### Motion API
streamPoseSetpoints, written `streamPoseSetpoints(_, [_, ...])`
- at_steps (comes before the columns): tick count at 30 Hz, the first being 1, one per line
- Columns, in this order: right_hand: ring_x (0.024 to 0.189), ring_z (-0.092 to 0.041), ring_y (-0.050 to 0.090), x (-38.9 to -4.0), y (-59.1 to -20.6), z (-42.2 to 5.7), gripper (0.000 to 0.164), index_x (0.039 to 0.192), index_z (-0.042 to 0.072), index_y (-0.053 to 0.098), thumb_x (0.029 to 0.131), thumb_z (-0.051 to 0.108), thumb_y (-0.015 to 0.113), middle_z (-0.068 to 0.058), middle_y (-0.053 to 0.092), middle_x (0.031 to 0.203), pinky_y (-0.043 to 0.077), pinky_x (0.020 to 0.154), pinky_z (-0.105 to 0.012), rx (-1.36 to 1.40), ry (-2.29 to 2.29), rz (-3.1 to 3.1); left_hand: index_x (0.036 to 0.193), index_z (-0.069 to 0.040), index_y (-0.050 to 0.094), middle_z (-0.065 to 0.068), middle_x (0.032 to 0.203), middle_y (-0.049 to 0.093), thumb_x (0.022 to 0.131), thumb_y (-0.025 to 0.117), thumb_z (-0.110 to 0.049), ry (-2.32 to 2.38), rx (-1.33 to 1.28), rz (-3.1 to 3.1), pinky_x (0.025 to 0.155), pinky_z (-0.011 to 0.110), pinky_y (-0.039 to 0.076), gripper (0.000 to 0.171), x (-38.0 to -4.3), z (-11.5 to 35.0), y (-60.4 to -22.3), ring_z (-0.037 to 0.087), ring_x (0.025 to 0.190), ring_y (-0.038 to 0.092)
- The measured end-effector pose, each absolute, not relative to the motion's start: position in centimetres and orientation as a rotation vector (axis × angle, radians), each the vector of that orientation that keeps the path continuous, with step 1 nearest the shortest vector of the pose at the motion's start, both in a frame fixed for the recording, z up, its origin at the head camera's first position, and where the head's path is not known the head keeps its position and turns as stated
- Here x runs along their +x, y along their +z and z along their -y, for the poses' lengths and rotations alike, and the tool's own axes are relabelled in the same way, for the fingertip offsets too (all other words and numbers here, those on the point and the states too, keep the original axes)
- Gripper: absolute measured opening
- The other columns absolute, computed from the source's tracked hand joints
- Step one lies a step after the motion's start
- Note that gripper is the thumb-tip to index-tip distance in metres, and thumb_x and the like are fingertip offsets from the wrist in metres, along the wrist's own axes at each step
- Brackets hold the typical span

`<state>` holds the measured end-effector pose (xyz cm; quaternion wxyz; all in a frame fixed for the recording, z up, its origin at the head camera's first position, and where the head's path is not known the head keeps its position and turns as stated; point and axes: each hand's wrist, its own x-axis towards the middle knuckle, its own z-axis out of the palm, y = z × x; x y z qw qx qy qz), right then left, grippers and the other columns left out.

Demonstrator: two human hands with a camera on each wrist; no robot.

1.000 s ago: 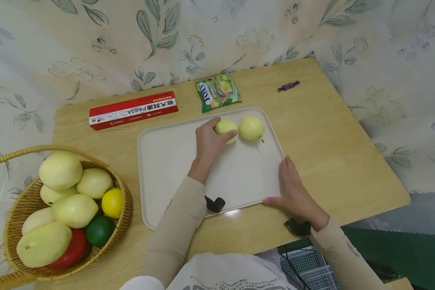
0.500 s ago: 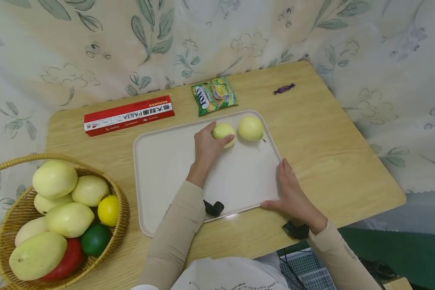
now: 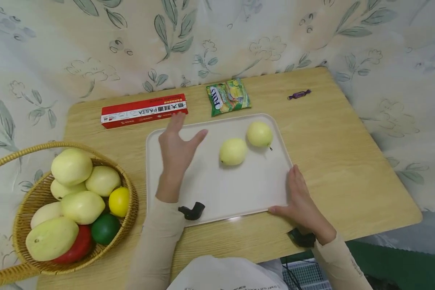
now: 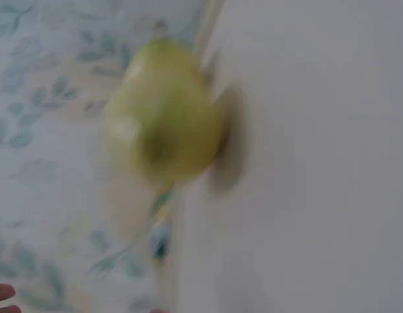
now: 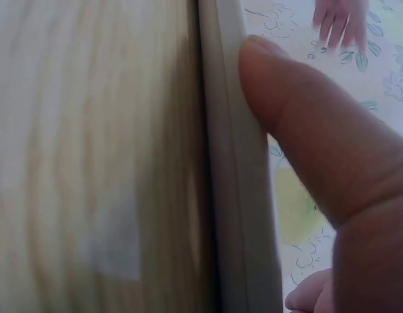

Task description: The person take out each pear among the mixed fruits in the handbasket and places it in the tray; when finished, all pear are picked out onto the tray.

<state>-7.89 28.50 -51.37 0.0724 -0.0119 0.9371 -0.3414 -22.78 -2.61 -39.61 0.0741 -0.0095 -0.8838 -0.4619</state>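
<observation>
Two pale yellow-green pears lie near the far right corner of a white tray (image 3: 210, 201). The rear pear (image 3: 259, 134) has its stem toward the right edge; the nearer pear (image 3: 233, 152) sits just left and in front of it. My left hand (image 3: 175, 149) hovers over the tray's left part with fingers and thumb spread, holding nothing. In the left wrist view a blurred pear (image 4: 165, 111) shows beyond it. Around the tray's near right corner my right hand (image 3: 302, 203) rests, thumb (image 5: 286, 85) against the front edge and straight fingers along the right side.
A wicker basket (image 3: 130, 217) with pale fruits, a yellow, a green and a red one stands at left. Behind the tray lie a red pasta box (image 3: 145, 110), a green FOX'S candy bag (image 3: 229, 96) and a purple wrapped candy (image 3: 299, 94). Patterned cloth hangs behind the table.
My left hand has let go of the nearer pear and moved left. That pear now sits slightly closer to the tray's front. The right hand stays at the corner; the head view has shifted.
</observation>
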Motion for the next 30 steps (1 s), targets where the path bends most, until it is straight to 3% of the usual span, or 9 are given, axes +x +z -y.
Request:
streamPoseSetpoints(4, [0.146, -0.041, -0.012, -7.2, -51.2, -28.9, 0.137, 0.150, -0.004, -0.009, 0.065, 0.043, 0.087, -0.020, -0.019, 0.158, 0.002, 0.116, -0.061, -0.007, -1.009, -2.821, 0.141, -0.006, 0.047, 0.011, 0.148, 0.044, 0.081, 0.077, -0.034, -1.210, 0.117, 2.559, 0.117, 0.037, 0.028, 0.073, -19.9, 7.8, -37.4, 0.022, 0.143, 0.033])
streamPoseSetpoints(11, [0.146, -0.042, -0.012, -6.6, -51.1, -28.9, 0.136, 0.150, -0.005, -0.008, 0.065, 0.042, 0.087, -0.022, -0.018, 0.158, 0.002, 0.116, -0.061, -0.002, -1.036, -2.824, 0.138, 0.002, 0.049, 0.023, 0.144, 0.046, 0.079, 0.078, -0.025, -0.811, 0.374, 2.591, 0.110, 0.062, 0.027, 0.071, -13.5, 15.5, -35.8, 0.044, 0.134, 0.040])
streamPoseSetpoints(14, [0.146, -0.043, -0.011, -6.7, -51.1, -28.6, 0.134, 0.150, -0.005, -0.007, 0.066, 0.042, 0.086, -0.023, -0.017, 0.158, 0.001, 0.116, -0.060, -0.029, -1.031, -2.837, 0.139, 0.006, 0.045, 0.027, 0.146, 0.041, 0.080, 0.077, -0.024, -0.698, 0.524, 2.670, 0.105, 0.067, 0.027, 0.074, -10.9, 17.7, -36.0, 0.046, 0.135, 0.037])
streamPoseSetpoints(16, [0.146, -0.044, -0.010, -6.9, -51.1, -28.4, 0.133, 0.150, -0.006, -0.007, 0.067, 0.041, 0.086, -0.023, -0.016, 0.158, 0.001, 0.117, -0.059, -0.046, -1.026, -2.843, 0.137, 0.009, 0.045, 0.030, 0.143, 0.041, 0.080, 0.077, -0.025, -0.609, 0.615, 2.743, 0.108, 0.065, 0.024, 0.073, -9.6, 18.9, -36.3, 0.047, 0.134, 0.036])
streamPoseSetpoints(21, [0.145, -0.046, -0.009, -7.3, -51.0, -28.2, 0.132, 0.150, -0.006, -0.007, 0.068, 0.041, 0.086, -0.024, -0.016, 0.158, 0.001, 0.117, -0.059, -0.069, -1.023, -2.846, 0.122, 0.016, 0.048, 0.038, 0.128, 0.047, 0.074, 0.082, -0.030, -0.327, 0.739, 2.945, 0.117, 0.059, 0.010, 0.075, -8.3, 20.9, -37.3, 0.050, 0.131, 0.032])
streamPoseSetpoints(24, [0.145, -0.046, -0.009, -7.5, -51.1, -28.1, 0.132, 0.150, -0.006, -0.006, 0.067, 0.040, 0.086, -0.025, -0.015, 0.158, 0.002, 0.116, -0.061, -0.073, -1.032, -2.849, 0.117, 0.014, 0.050, 0.036, 0.123, 0.051, 0.069, 0.085, -0.032, -0.253, 0.736, 2.970, 0.116, 0.059, 0.010, 0.076, -8.5, 21.5, -37.7, 0.048, 0.130, 0.033])
streamPoseSetpoints(27, [0.145, -0.046, -0.008, -7.7, -51.2, -28.0, 0.132, 0.150, -0.006, -0.006, 0.067, 0.040, 0.086, -0.025, -0.015, 0.158, 0.002, 0.116, -0.061, -0.071, -1.046, -2.841, 0.122, 0.009, 0.048, 0.032, 0.128, 0.048, 0.069, 0.084, -0.035, -0.220, 0.753, 3.032, 0.111, 0.065, 0.009, 0.078, -8.6, 22.3, -38.1, 0.051, 0.128, 0.029])
streamPoseSetpoints(30, [0.145, -0.046, -0.009, -7.7, -51.1, -28.1, 0.134, 0.151, -0.005, -0.007, 0.066, 0.041, 0.086, -0.024, -0.015, 0.158, 0.002, 0.116, -0.061, -0.054, -1.048, -2.841, 0.137, 0.002, 0.039, 0.032, 0.141, 0.033, 0.073, 0.081, -0.039, -0.232, 0.853, 3.128, 0.104, 0.074, 0.006, 0.087, -8.6, 23.0, -38.1, 0.058, 0.130, 0.020])
